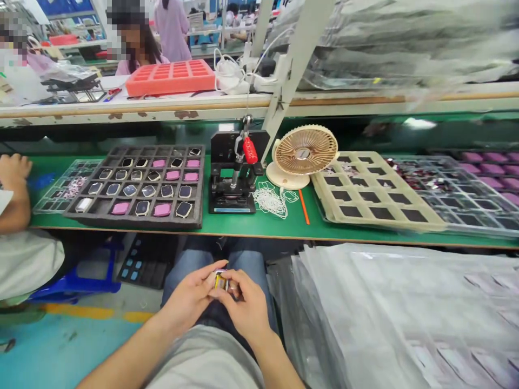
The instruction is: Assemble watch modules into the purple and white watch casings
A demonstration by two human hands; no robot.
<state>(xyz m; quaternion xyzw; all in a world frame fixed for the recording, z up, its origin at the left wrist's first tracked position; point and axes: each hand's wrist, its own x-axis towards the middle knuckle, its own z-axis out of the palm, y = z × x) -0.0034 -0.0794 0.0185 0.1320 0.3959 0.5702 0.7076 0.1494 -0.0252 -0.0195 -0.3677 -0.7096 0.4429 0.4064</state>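
Over my lap, my left hand (201, 286) and my right hand (242, 296) meet around a small watch case (220, 281) with yellow showing inside it. Fingers of both hands are closed on its edges and cover much of it. Straight ahead on the green bench stands a black hand press (234, 173) with a red lever grip (250, 150). To its left lies a dark foam tray (133, 210), whose compartments hold several square watch cases (142, 208) and pink pieces (162, 209).
Right of the press are a beige fan (306, 151), a coiled white cord (271, 200) and an orange stick (304, 207). A cream tray (433, 220) and clear tray (478, 227) lie farther right. Plastic-wrapped trays (385, 302) rise beside my right leg. A person's arm (15, 189) rests at left.
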